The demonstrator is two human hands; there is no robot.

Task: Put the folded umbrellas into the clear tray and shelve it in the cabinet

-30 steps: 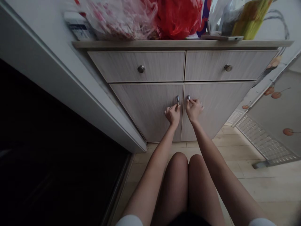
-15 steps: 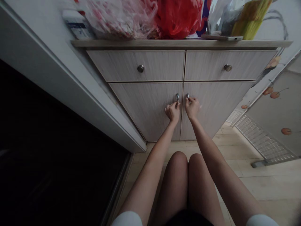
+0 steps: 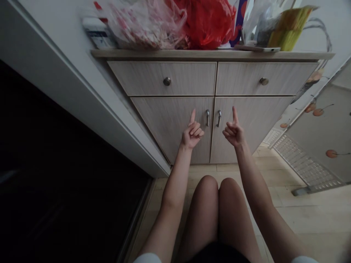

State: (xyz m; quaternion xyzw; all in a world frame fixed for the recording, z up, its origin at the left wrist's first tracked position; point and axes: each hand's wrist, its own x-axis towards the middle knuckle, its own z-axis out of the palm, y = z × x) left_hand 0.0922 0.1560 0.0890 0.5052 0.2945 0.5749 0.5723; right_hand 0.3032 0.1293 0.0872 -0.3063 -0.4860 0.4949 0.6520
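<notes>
Plainly, both hands are raised in front of the cabinet's two lower doors and touch nothing. The left hand (image 3: 192,132) is clenched loosely with only its forefinger (image 3: 193,115) straight and pointing up. The right hand (image 3: 233,132) mirrors it, and neither is grasping anything. The two metal handles, left handle (image 3: 207,117) and right handle (image 3: 219,118), stand upright side by side at the inner edges of the left door (image 3: 167,124) and the right door (image 3: 255,120). They sit between the two hands, near them but apart from them. Both doors look flush and closed.

For work at these handles, I judge that each hand does best to uncurl its fingers, hook its own handle from the outer side and draw straight back. The knees (image 3: 216,190) are close below, so the doors have little room to swing over the floor (image 3: 301,215).

Above are two drawers with round knobs (image 3: 166,81), and a red bag (image 3: 208,22) lies on the cabinet's top.
</notes>
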